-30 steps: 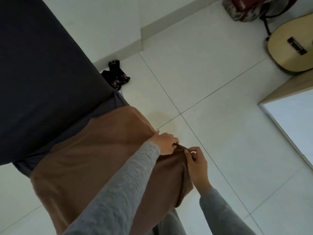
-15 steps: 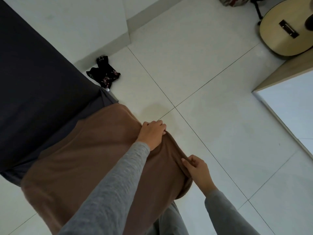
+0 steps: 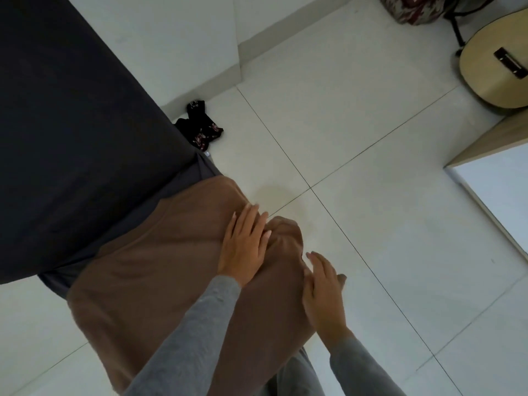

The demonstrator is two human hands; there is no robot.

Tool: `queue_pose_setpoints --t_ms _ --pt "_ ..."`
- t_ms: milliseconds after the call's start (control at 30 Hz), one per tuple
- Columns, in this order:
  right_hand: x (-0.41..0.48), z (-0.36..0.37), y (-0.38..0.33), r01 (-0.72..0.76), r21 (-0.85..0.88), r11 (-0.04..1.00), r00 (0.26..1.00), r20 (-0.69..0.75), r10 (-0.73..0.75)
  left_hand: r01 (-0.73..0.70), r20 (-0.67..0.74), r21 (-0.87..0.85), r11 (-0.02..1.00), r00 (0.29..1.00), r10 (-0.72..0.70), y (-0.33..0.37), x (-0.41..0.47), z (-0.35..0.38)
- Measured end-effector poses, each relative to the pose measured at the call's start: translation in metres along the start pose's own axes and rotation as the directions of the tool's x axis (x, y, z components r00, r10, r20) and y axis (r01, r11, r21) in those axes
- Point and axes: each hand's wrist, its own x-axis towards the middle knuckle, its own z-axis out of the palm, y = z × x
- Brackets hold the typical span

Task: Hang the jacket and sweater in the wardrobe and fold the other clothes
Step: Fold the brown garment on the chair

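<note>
A brown garment (image 3: 160, 270) lies spread over the corner of a dark bed surface (image 3: 71, 124), with a dark grey cloth (image 3: 200, 172) showing under its far edge. My left hand (image 3: 245, 247) lies flat on the brown cloth near its rounded end, fingers straight. My right hand (image 3: 323, 292) rests with straight fingers against the right side of the cloth, where it hangs off the edge. Both arms wear grey sleeves.
A small black patterned garment (image 3: 203, 128) lies on the white tiled floor (image 3: 357, 167) beside the bed. A guitar (image 3: 497, 70) and a dark red bag (image 3: 414, 8) stand at the top right. A pale wooden furniture edge (image 3: 491, 138) runs along the right.
Both hands have let go of the pinched edge of the brown cloth and now lie flat on it. The left hand moved up and over the cloth's end.
</note>
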Motion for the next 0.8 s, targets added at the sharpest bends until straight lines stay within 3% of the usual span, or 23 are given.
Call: queue_pose_setpoints --t_ms 100,200,367,533,667,800 --pt "-0.011 0.02 -0.022 0.269 -0.199 0.942 0.963 0.085 -0.256 0.043 0.084 0.061 0.997 0.995 -0.048 -0.027 -0.042 0.0" --pt "-0.013 0.038 -0.033 0.381 -0.332 0.863 0.924 0.165 -0.344 0.136 0.146 0.103 0.985 0.978 -0.15 -0.061 -0.08 -0.005" --pt "0.005 0.046 -0.032 0.161 -0.416 0.895 0.987 0.053 -0.153 0.3 0.124 0.166 0.939 0.939 -0.322 -0.115 -0.108 -0.022" --pt "0.014 0.047 -0.04 0.021 -0.413 0.911 0.997 -0.055 -0.048 0.291 0.144 0.146 0.946 0.94 -0.311 -0.125 -0.11 -0.023" --pt "0.007 0.062 -0.052 -0.08 -0.366 0.927 0.977 -0.212 0.001 0.218 0.115 0.091 0.972 0.967 -0.228 -0.132 -0.111 -0.02" --pt "-0.016 0.1 -0.079 -0.216 -0.268 0.939 0.906 -0.414 0.091 0.03 0.081 0.063 0.998 0.996 -0.035 -0.155 -0.12 -0.018"
